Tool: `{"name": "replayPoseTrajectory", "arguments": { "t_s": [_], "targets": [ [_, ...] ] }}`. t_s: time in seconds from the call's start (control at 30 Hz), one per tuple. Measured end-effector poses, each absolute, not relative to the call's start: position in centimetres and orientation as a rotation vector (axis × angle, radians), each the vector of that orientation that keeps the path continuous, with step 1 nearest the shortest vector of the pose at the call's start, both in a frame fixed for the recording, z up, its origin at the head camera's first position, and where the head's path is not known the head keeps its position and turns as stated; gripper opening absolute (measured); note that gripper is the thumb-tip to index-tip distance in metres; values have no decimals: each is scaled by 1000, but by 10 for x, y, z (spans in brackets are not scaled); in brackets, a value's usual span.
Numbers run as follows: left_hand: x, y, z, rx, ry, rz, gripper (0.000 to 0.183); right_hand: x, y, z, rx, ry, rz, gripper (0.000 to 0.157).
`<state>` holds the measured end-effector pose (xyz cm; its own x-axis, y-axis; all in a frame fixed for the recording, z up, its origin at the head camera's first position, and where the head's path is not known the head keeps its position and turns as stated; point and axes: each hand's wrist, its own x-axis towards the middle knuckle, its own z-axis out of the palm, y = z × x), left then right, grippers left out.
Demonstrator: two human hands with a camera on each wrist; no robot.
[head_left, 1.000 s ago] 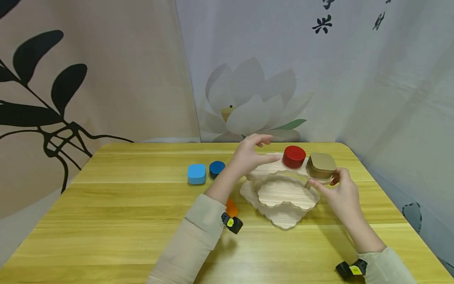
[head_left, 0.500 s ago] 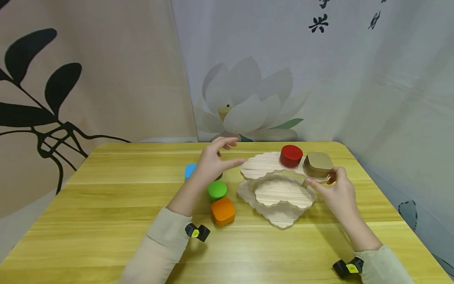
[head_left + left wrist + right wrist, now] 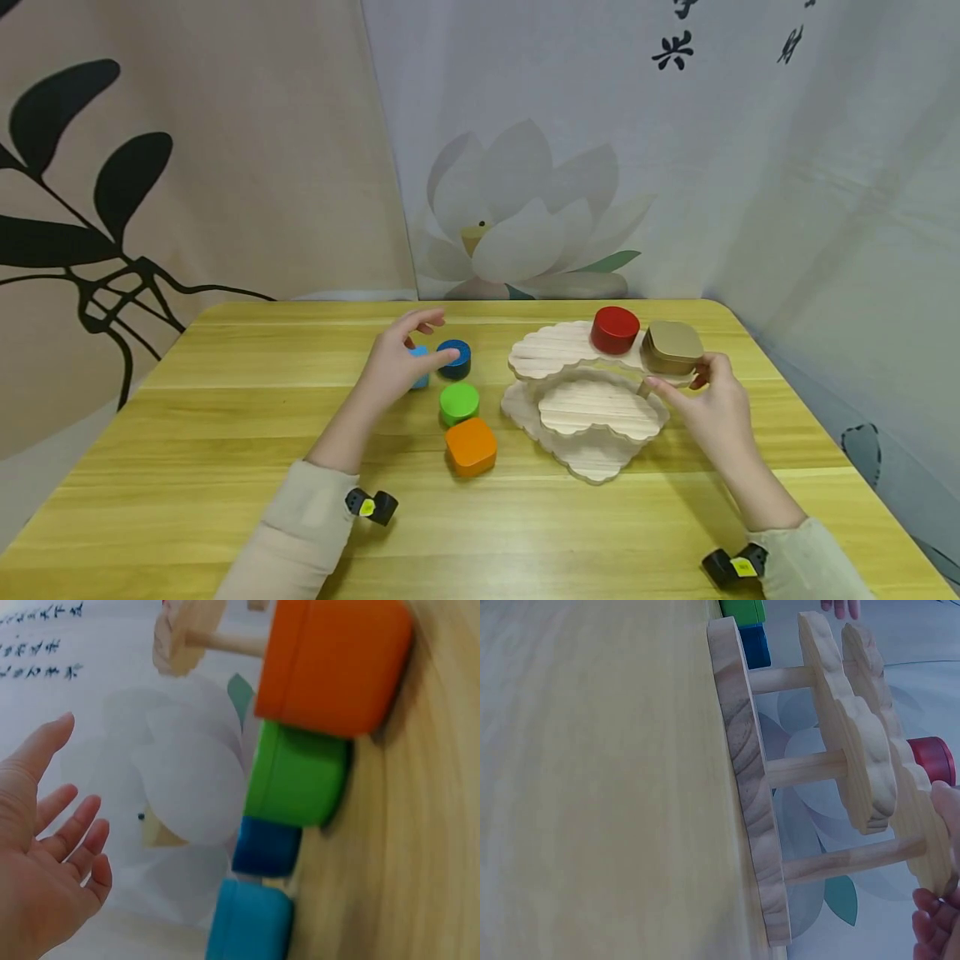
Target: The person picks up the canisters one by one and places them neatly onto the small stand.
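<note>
My left hand (image 3: pixel 393 357) hovers with relaxed, spread fingers over a light blue block (image 3: pixel 251 922), which it partly hides in the head view. In the left wrist view the hand is apart from every block. Just right of its thumb stands a dark blue round block (image 3: pixel 459 367). My right hand (image 3: pixel 716 408) pinches the right end of the upper board of a tiered wooden stand (image 3: pixel 551 350), thumb above and fingers below. On that board sit a red round block (image 3: pixel 615 330) and a gold rounded-square block (image 3: pixel 673 342).
A green round block (image 3: pixel 459 402) and an orange rounded-square block (image 3: pixel 471 446) stand in a line left of the stand. All rest on a wooden table (image 3: pixel 247 400). A printed cloth backdrop (image 3: pixel 300 150) hangs behind the table's far edge.
My left hand has moved left from beside the red block, past the dark blue block, to above the light blue one. The orange and green blocks came into view. My right hand keeps its hold.
</note>
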<state>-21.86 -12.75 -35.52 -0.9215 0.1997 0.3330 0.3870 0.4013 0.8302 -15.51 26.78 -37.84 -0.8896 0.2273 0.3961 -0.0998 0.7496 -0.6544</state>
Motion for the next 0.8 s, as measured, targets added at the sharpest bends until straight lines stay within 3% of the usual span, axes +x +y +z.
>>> {"name": "replayPoseTrajectory", "arguments": {
  "t_s": [0.8],
  "targets": [
    [-235,-186,-406,-265,-2571,-1542,63,-155,267,-377,-95,-2492,957,64]
  ]
}}
